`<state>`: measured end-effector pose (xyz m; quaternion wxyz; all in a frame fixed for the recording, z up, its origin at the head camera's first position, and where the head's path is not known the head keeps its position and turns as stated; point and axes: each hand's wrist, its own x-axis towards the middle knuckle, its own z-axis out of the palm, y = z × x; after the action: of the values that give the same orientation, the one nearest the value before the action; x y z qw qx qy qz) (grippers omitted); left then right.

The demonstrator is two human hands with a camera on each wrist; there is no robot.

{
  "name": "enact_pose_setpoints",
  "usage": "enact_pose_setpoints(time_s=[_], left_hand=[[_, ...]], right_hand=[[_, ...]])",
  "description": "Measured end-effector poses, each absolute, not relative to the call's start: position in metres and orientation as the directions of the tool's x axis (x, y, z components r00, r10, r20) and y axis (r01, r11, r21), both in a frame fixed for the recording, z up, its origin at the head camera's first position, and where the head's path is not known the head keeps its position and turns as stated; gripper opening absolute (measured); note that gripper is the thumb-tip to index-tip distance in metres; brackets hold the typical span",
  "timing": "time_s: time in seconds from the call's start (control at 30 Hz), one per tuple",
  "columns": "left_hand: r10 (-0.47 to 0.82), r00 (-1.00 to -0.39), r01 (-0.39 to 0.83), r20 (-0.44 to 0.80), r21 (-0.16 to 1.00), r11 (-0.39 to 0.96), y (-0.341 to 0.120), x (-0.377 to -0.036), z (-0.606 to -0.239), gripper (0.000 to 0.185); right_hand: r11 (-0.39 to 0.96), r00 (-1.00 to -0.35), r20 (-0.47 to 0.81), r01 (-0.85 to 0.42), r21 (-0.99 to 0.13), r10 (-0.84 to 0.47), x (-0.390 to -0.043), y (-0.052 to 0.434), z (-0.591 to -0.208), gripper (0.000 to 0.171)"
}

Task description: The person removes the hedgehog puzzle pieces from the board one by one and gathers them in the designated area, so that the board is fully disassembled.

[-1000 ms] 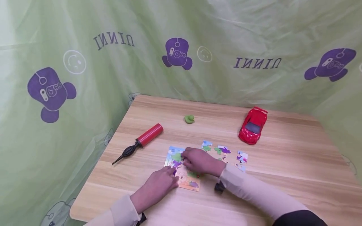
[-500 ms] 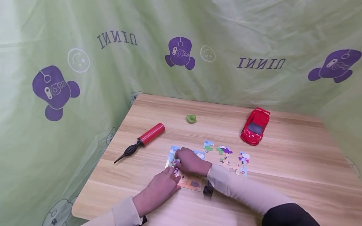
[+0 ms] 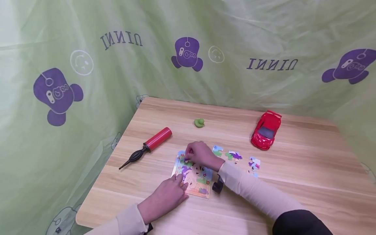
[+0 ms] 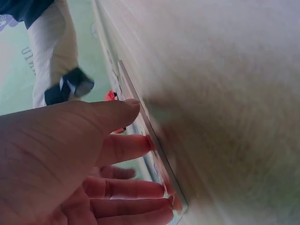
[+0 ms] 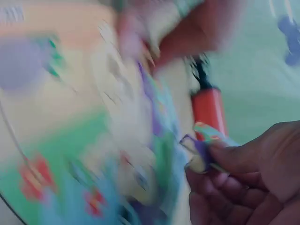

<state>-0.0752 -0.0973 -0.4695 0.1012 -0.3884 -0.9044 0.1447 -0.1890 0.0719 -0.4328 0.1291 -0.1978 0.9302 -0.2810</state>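
Left hand [image 3: 164,197] fingers spread at the near-left edge of the puzzle board [image 3: 202,195] — probably to stop it sliding. Right hand [image 3: 201,154] pinches a puzzle piece [image 5: 202,151], tilted, over the board's far-left part. Loose pieces [image 3: 235,155] lie right of the board — presumably for easy reach.

Green curtain [image 3: 123,71]: "UINNI" lettering [image 3: 272,64], twice in head view (mirrored).

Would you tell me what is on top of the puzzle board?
On the puzzle board, red flowers show, and the left hand touches its left side. In the head view, the right hand, pinching a puzzle piece, hides whatever lies at its far-right corner.
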Motion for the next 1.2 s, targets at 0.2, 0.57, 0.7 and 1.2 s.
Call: enact_pose_setpoints(time_s=[0.2,0.57,0.7,1.2], left_hand=[[0.709,-0.701,0.671,0.076,-0.27,0.691,-0.101,-0.077,-0.467,0.035],[0.584,-0.811,0.565,0.022,-0.228,0.793,-0.101,-0.073,-0.461,0.041],[0.549,-0.835,0.529,0.022,-0.239,0.814,-0.104,-0.074,-0.459,0.044],[0.572,-0.811,0.57,0.124,-0.049,0.82,-0.11,-0.093,-0.459,0.025]], right_hand=[[0.76,-0.886,-0.095,-0.329,-0.561,-0.454,-0.204,0.107,-0.413,0.01],[0.805,-0.892,-0.211,-0.232,-0.546,-0.4,-0.193,0.172,-0.428,0.011],[0.801,-0.879,-0.214,-0.257,-0.54,-0.426,-0.189,0.175,-0.434,0.011],[0.851,-0.908,-0.016,-0.386,-0.356,-0.418,-0.163,0.165,-0.416,0.025]])
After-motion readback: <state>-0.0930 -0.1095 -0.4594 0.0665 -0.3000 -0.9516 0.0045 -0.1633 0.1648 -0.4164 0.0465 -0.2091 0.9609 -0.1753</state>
